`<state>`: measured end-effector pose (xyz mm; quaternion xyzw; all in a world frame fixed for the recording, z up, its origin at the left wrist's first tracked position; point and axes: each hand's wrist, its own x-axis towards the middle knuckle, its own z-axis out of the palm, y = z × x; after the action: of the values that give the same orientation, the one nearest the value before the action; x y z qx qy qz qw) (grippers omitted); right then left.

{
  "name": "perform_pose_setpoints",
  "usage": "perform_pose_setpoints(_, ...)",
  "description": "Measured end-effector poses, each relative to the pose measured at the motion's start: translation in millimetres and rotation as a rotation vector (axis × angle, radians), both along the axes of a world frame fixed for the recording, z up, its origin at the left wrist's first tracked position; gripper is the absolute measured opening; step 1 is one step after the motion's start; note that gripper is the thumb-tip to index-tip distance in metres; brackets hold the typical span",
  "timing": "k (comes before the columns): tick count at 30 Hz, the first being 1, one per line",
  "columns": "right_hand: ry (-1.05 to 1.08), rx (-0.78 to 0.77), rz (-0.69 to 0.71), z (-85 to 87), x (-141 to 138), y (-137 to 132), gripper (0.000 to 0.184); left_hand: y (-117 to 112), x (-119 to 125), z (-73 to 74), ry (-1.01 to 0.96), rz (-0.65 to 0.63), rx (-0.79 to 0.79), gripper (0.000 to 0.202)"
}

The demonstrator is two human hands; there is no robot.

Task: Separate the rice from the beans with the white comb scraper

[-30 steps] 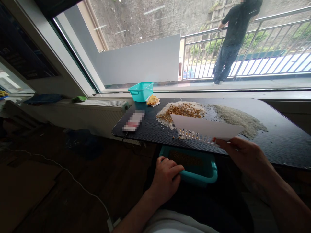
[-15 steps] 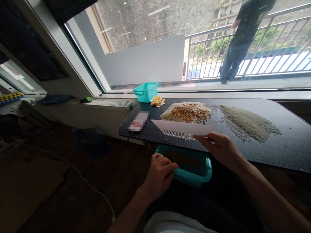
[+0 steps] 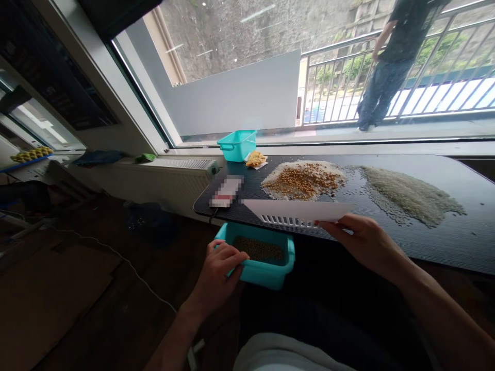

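Left grip (image 3: 224, 264) clamped on tub (image 3: 266, 274), lower centre: beans (image 3: 260, 249) inside. Right grip (image 3: 358, 232) pinches sheet (image 3: 297, 209). Bean-grain pile (image 3: 303, 180), centre, still mixed.

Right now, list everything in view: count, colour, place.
Table: one, black, centre to right
Held bin: one, teal, in front of table, brownish grains inside
Second bin: one, teal, table's far left corner
Slotted sheet: one, white, at table's near edge
Mixed grain pile: one, white and orange-brown, mid-table
Pale grain pile: one, greyish, table's right
Food: count unclear, yellow, beside second bin
Blurred object: one, white and red, table's left
Radiator: one, white, left of table
Cable: one, white, lower left
Person: one, dark clothes, outside
Railing: one, grey, outside
Left hand: one, bare, gripping held bin's rim
Right hand: one, bare, gripping slotted sheet
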<state>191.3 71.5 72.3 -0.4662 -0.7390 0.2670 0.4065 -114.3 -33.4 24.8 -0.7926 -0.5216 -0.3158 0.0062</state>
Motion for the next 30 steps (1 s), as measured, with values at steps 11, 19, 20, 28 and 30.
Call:
perform_pose_setpoints(11,-0.008,0.028,-0.383,12.3,51.9,-24.1,0.041,20.3,69.2,-17.5,-0.107,-0.096,-0.011,0.026)
perform_pose_setpoints(19,-0.068,0.012,-0.301,7.0,45.7,-23.8,0.039,14.7,71.6,-24.4,-0.117,-0.105,-0.054,0.028)
perform_pose_setpoints(20,-0.072,0.014,-0.291,7.1,45.2,-24.7,0.04,14.3,72.2,-25.1,-0.118,-0.103,-0.053,0.028)
perform_pose_setpoints(28,-0.042,0.029,-0.293,8.3,46.3,-30.1,0.041,15.0,80.6,-26.7,-0.124,-0.098,-0.067,0.027)
perform_pose_setpoints(30,-0.028,0.022,-0.265,5.4,43.5,-28.4,0.041,14.4,80.1,-26.6,-0.122,-0.098,-0.072,0.027)
